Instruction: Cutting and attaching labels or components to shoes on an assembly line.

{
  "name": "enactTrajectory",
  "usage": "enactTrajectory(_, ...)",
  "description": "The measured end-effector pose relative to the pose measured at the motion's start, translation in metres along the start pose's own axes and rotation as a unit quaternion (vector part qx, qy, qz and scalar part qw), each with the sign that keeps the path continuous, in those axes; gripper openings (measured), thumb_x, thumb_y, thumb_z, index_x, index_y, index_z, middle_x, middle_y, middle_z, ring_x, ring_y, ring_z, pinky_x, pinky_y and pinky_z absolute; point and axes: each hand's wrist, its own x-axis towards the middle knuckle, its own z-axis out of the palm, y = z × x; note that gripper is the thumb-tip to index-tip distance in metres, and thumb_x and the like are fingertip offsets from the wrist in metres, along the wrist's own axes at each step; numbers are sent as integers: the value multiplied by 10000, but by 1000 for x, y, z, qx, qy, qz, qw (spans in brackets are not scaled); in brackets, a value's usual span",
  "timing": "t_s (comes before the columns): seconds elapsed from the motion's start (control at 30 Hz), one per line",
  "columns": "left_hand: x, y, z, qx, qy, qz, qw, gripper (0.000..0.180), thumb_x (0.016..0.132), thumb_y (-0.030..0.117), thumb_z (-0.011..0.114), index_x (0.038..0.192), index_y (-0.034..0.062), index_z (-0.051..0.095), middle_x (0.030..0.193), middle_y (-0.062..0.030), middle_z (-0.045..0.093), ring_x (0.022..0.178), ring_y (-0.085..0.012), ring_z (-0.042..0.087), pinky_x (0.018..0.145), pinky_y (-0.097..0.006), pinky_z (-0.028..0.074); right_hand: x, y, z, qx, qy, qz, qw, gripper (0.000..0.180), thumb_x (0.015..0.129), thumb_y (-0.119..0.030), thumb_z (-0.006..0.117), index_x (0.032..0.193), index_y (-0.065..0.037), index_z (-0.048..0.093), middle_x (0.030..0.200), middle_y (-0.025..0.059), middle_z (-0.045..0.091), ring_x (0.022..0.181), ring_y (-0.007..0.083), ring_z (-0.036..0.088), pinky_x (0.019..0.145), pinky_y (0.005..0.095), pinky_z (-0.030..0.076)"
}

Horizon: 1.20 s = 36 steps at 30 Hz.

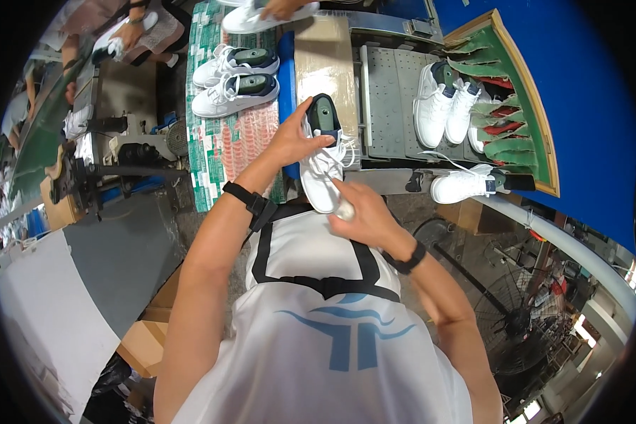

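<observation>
A white lace-up sneaker (318, 192) with a dark collar and green insole is held in front of my chest, its toe toward me. My left hand (295, 143) is closed round its collar and heel end, with the thumb across the tongue. By the toe, my right hand (369, 218) is closed on a small whitish lump (345, 210), pressed against or very close to the shoe's side. Just what the lump is cannot be made out. White laces (330, 162) hang loose over the upper.
Two white sneakers (234, 97) lie on a green-and-red patterned surface (251, 141) to the left. Several more (434, 113) stand on a grey perforated conveyor (389, 106) before a wood-framed curtain opening (512, 92). Another sneaker (459, 186) rests near a pale rail. A co-worker's hand (281, 8) touches shoes at the far edge.
</observation>
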Motion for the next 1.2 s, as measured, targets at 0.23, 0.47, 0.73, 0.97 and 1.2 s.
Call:
enactTrajectory(0.23,0,-1,3,-53,-22,-12,998,1192,823,347,951,1695,-19,227,1625,-310,452,1534,-368,441,1254,-421,363,-6,19,-8,54,54,17,997,697,839,-213,798,1450,58,600,1078,187,691,1014,371,679,925,428,540)
enactTrajectory(0.47,9,-6,17,62,-2,18,998,1316,767,478,968,1677,-68,189,1640,-327,420,1534,-397,444,1253,-420,376,9,38,-2,63,94,22,993,728,826,-275,814,1412,106,609,1082,236,692,1044,401,677,940,446,539)
enactTrajectory(0.73,6,13,22,98,29,-25,994,1266,776,450,961,1671,-54,220,1602,-289,484,1463,-368,535,1209,-393,430,8,37,-9,-2,83,-3,997,782,816,-289,816,1445,106,572,1108,239,678,1072,423,650,974,475,519)
enactTrajectory(0.97,2,7,20,26,33,-8,999,1224,790,378,972,1667,-45,232,1550,-254,542,1432,-316,553,1196,-386,439,-25,21,-32,32,10,10,999,811,800,-294,825,1464,83,554,1101,218,651,1039,399,625,954,446,504)
enactTrajectory(1.2,8,4,25,-58,10,14,998,1185,808,370,970,1656,-40,253,1533,-227,545,1410,-288,553,1190,-371,443,10,35,-14,-63,63,-64,994,820,788,-298,832,1464,77,560,1075,210,654,1012,405,626,951,453,508)
